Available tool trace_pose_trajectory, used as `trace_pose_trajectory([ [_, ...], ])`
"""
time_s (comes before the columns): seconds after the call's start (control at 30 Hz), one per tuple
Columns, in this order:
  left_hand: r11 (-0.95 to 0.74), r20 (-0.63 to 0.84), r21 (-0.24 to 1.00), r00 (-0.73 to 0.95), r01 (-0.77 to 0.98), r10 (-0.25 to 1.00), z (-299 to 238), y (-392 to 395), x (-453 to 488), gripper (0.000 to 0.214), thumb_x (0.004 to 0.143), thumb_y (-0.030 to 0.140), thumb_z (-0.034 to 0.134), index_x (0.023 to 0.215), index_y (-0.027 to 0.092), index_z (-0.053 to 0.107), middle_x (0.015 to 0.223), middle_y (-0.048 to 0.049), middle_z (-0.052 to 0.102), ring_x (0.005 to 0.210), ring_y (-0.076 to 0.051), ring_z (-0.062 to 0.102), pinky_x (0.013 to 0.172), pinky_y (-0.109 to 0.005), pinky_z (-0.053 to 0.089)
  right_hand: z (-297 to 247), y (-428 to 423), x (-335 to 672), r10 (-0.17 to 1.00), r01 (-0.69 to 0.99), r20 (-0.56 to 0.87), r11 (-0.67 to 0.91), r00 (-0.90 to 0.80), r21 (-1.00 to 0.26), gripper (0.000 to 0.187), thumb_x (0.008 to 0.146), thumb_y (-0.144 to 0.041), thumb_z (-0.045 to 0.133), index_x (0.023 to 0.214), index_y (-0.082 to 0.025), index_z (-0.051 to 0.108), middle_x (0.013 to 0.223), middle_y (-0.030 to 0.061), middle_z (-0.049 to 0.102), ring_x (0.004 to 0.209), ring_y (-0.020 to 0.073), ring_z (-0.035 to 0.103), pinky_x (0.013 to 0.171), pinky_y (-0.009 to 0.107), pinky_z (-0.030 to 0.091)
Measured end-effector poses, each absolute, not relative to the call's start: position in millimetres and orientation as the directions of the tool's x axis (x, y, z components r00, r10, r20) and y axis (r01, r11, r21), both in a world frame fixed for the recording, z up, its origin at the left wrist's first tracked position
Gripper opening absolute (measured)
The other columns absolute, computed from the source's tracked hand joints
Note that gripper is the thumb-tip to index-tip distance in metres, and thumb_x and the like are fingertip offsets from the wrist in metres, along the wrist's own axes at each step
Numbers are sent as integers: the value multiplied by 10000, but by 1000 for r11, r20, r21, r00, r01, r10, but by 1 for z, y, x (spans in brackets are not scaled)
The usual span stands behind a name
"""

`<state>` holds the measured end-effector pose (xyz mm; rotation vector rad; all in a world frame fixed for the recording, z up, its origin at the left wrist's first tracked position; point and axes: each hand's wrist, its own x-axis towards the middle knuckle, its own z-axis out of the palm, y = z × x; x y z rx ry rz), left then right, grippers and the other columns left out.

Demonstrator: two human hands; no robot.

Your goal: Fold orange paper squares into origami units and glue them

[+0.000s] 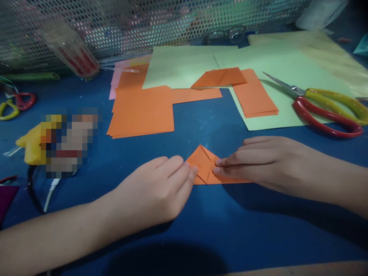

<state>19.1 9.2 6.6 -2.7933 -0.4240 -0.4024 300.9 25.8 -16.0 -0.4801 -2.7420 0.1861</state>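
A small folded orange paper piece (204, 163) lies on the blue table (201, 230), folded into a triangle-topped shape. My left hand (155, 191) rests at its left edge, fingers curled, fingertips pressing on the fold. My right hand (258, 163) lies flat on the piece's right side, fingers stretched out together and pressing the paper down. Part of the paper is hidden under my right fingers.
A stack of orange squares (142, 111) and another folded orange piece (220, 78) lie behind, beside orange strips (254, 96) on pale green sheets (184, 63). Red-and-yellow scissors (324, 107) sit at right. A yellow glue gun (30, 143), small scissors (17, 103) and a mesh rack (143, 23) are left and back.
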Motion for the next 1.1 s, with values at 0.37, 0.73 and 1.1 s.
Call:
trace_pose_trajectory([
  [0.37, -866, 303, -160, 859, 473, 413, 12, -2, 17, 436, 996, -64, 344, 1035, 23, 770, 890, -84, 820, 582, -189, 608, 507, -331, 458, -5, 20, 295, 366, 370, 289, 928, -885, -43, 340, 1058, -62, 361, 1236, -186, 622, 829, -24, 704, 618, 129, 550, 618, 309, 419],
  [0.73, -726, 251, 370, 690, 579, 679, 4, 18, 11, 115, 994, 148, 641, 993, 142, 755, 786, 5, 721, 654, -130, 613, 559, -228, 443, -7, 20, 293, 367, 368, 257, 929, -894, -45, 413, 1106, -163, 316, 1216, -226, 709, 864, -7, 697, 543, 120, 489, 563, 302, 396],
  [1.1, -923, 282, -145, 909, 356, 307, -5, 27, 9, 398, 1036, -8, 342, 923, 43, 719, 849, -144, 733, 735, -223, 635, 677, -326, 532, -15, 29, 297, 433, 311, 308, 874, -847, -373, 276, 1050, -140, 473, 1198, -220, 691, 962, 35, 714, 737, 94, 675, 628, 220, 487],
])
